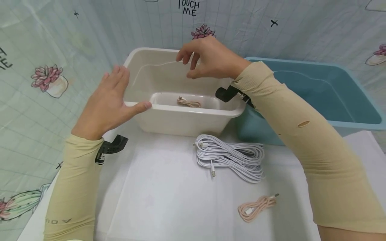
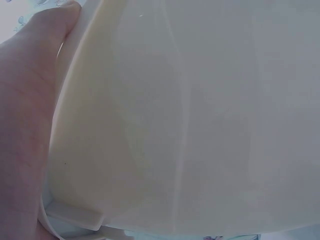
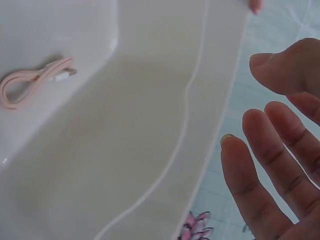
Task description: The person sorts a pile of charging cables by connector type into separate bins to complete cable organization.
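Observation:
My left hand (image 1: 110, 100) rests on the near left corner of a cream plastic bin (image 1: 181, 122), its thumb lying along the front rim. In the left wrist view the thumb (image 2: 45, 30) lies against the bin's outer wall (image 2: 150, 125). Above the bin's far side hovers my right hand (image 1: 208, 57), fingers loosely bent, holding nothing. The right wrist view shows a gap between its thumb and fingertips (image 3: 237, 155). On the bin's floor lies a bundled pinkish USB cable (image 1: 189, 102), seen also in the right wrist view as a looped cable (image 3: 32, 80) with a white plug.
A blue bin (image 1: 346, 125) stands at the right, beside the cream one. In front of them lies a large coil of white USB cables (image 1: 232, 155). Nearer on the white table (image 1: 169, 201) is another pink cable (image 1: 256, 207). A printed curtain (image 1: 99, 36) hangs behind.

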Demonstrator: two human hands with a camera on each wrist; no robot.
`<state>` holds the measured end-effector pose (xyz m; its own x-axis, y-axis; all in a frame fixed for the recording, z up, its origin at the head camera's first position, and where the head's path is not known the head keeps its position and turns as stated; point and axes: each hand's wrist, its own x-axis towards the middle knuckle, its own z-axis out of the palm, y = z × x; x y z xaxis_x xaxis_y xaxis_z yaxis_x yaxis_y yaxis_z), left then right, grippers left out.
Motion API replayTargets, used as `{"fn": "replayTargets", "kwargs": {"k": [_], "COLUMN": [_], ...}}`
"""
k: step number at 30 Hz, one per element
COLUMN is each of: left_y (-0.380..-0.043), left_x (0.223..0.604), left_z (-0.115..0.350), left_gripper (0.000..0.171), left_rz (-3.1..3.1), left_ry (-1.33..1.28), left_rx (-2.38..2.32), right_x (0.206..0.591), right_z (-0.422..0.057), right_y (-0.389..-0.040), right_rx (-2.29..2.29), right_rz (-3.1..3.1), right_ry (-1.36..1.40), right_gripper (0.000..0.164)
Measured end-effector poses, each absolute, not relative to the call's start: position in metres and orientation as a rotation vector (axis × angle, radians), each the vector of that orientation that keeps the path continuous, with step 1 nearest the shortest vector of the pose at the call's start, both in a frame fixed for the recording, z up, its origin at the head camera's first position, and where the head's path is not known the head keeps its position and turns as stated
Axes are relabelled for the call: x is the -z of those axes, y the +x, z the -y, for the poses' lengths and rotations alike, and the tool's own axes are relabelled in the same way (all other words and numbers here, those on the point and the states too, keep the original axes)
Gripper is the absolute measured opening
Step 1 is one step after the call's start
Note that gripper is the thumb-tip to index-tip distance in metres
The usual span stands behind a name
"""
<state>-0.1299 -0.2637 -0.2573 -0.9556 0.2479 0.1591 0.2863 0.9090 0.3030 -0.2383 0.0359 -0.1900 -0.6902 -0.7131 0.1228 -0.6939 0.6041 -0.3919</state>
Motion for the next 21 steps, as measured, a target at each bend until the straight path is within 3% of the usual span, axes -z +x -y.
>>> {"fn": "replayTargets", "kwargs": {"k": [21], "left_y": [-0.133], "left_x": [0.263], "left_z": [0.266], "left_gripper": [0.113], "left_rz": [2.961], "left_ry": [-0.398], "left_rx": [0.467], "right_x": [0.183], "right_z": [-0.063], "right_y": [-0.188], "right_rx": [0.782], "right_rz": [-2.668], "right_ry": [-1.445], "right_gripper": [0.036]}}
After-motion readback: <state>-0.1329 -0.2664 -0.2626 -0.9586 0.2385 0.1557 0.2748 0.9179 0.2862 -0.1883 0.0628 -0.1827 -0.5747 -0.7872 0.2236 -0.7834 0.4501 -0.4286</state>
